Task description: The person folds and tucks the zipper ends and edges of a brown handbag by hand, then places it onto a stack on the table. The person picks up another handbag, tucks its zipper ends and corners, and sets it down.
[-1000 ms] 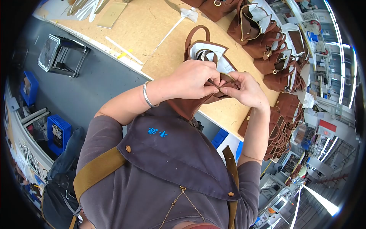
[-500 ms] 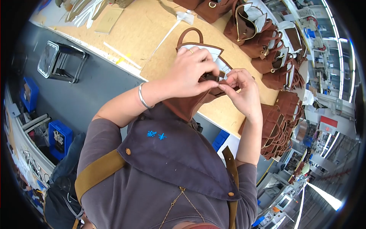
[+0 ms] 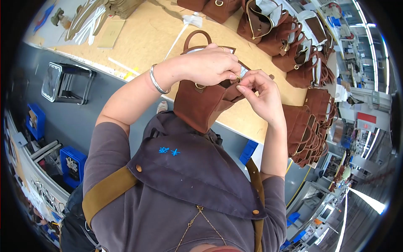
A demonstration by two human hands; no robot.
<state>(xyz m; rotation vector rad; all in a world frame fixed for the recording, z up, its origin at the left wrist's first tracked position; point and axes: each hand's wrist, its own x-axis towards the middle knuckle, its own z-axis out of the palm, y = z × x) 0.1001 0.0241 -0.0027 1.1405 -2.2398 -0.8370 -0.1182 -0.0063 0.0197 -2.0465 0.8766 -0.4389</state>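
Note:
A brown bag (image 3: 197, 105) with a looped handle and a pale lining stands tilted at the table's front edge, close to my apron. My left hand (image 3: 212, 65), with a bangle on its wrist, reaches over the bag's opening, its fingers closed on the gold zipper (image 3: 238, 79) near the top corner. Right beside it, my right hand (image 3: 261, 90) pinches the brown top edge of the same bag between thumb and fingers. The exact spot between the fingertips is partly hidden.
More brown bags (image 3: 256, 25) line the back right of the table (image 3: 147, 38), with a stack of others (image 3: 302, 134) at right. Pale strips (image 3: 90, 21) and a tan booklet (image 3: 112, 33) lie at upper left. A stool (image 3: 67, 84) and blue bins (image 3: 72, 166) stand on the left.
My left hand has moved from farther inside the opening toward the zipper end, and the bag's front now shows more. The view has shifted, so the table's things appear farther left.

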